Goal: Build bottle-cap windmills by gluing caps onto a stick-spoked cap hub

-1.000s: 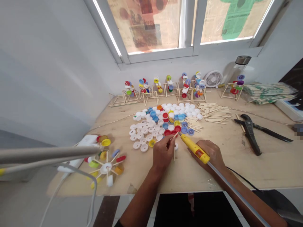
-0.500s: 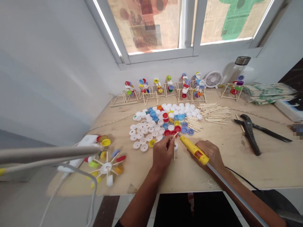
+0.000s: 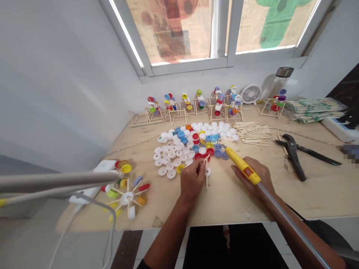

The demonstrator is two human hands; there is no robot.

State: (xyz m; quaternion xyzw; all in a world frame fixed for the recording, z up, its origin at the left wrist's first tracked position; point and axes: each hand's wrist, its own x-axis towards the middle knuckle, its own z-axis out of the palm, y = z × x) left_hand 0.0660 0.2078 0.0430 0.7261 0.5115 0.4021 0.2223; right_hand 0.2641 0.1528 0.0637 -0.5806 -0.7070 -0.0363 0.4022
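My left hand (image 3: 192, 180) pinches thin wooden sticks (image 3: 206, 177) that cross near a white plastic bottle cap (image 3: 208, 172), partly hidden by my fingers. My right hand (image 3: 254, 178) is shut around a yellow hot-glue pen (image 3: 241, 166), its tip pointing up and left, over the plywood table (image 3: 224, 201). A long grey rod (image 3: 288, 220) runs back from the pen along my forearm. A loose heap of bottle caps (image 3: 179, 149), mostly white with some blue and red, lies just beyond both hands.
Several stick frames with coloured caps (image 3: 196, 102) stand along the back edge, beside a small white fan (image 3: 251, 93). Black pliers (image 3: 293, 157) lie right, near loose sticks (image 3: 252, 132). A cap wheel (image 3: 126, 198) lies left, under a grey rod (image 3: 56, 181).
My right hand and the glue pen have moved up and right, away from my left hand. My left hand stays nearly still. The whole view has shifted slightly.
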